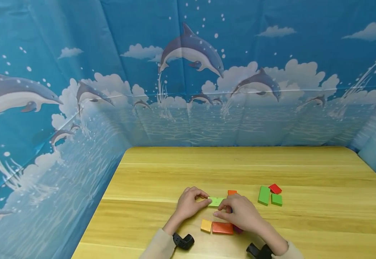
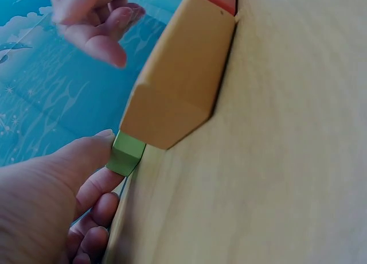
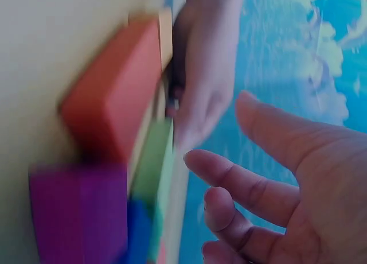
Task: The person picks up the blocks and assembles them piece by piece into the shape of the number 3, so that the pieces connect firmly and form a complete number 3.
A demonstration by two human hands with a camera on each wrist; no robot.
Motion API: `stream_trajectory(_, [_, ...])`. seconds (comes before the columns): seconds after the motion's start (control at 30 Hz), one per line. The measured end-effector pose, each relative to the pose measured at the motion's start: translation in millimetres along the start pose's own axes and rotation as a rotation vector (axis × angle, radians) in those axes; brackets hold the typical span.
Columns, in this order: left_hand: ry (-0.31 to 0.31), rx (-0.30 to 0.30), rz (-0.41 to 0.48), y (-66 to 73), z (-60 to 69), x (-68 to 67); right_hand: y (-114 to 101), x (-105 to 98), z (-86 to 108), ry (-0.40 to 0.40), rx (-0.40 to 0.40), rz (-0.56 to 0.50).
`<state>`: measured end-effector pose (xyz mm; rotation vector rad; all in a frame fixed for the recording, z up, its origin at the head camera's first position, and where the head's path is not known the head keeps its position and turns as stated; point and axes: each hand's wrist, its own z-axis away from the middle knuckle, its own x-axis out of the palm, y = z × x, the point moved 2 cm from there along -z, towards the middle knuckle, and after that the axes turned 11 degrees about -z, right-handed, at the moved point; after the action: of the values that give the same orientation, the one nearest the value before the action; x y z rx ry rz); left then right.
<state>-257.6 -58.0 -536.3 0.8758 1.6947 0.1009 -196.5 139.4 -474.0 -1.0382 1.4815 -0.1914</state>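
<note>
My left hand [image 1: 189, 204] pinches the left end of a light green block [image 1: 215, 202] lying on the table; in the left wrist view, thumb and index finger meet the green block's end [image 2: 127, 153]. Over the right end of that block hovers my right hand [image 1: 242, 213], fingers loosely bent, with nothing between thumb and fingertips. Nearer to me, a yellow-orange block [image 1: 206, 226] and a red-orange block [image 1: 222, 228] form a row with a purple block [image 3: 80, 212], mostly covered by the right hand in the head view. A blue block [image 3: 137, 224] stands behind the purple one.
An orange block [image 1: 232, 192] shows just beyond the right hand. Farther right lie a long green block [image 1: 264, 195], a small green block [image 1: 276, 199] and a red block [image 1: 275, 188]. A dolphin-printed curtain [image 1: 188, 118] borders the wooden table [image 1: 162, 172].
</note>
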Motion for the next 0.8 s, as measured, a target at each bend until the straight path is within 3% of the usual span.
stream_trajectory(0.27, [0.001, -0.003, -0.001, 0.3, -0.4, 0.4, 39, -49, 9.8, 0.127, 0.191, 0.081])
stream_trajectory(0.4, [0.007, -0.002, 0.004, 0.5, -0.4, -0.3, 60, -72, 18.6, 0.185, 0.242, 0.157])
stream_trajectory(0.6, [0.003, -0.008, 0.0, 0.0, -1.0, -0.2, 93, -97, 32.1, 0.242, 0.338, 0.164])
stream_trajectory(0.8, [0.012, 0.007, -0.001, 0.4, -0.9, 0.4, 115, -109, 43.1, 0.217, 0.479, 0.188])
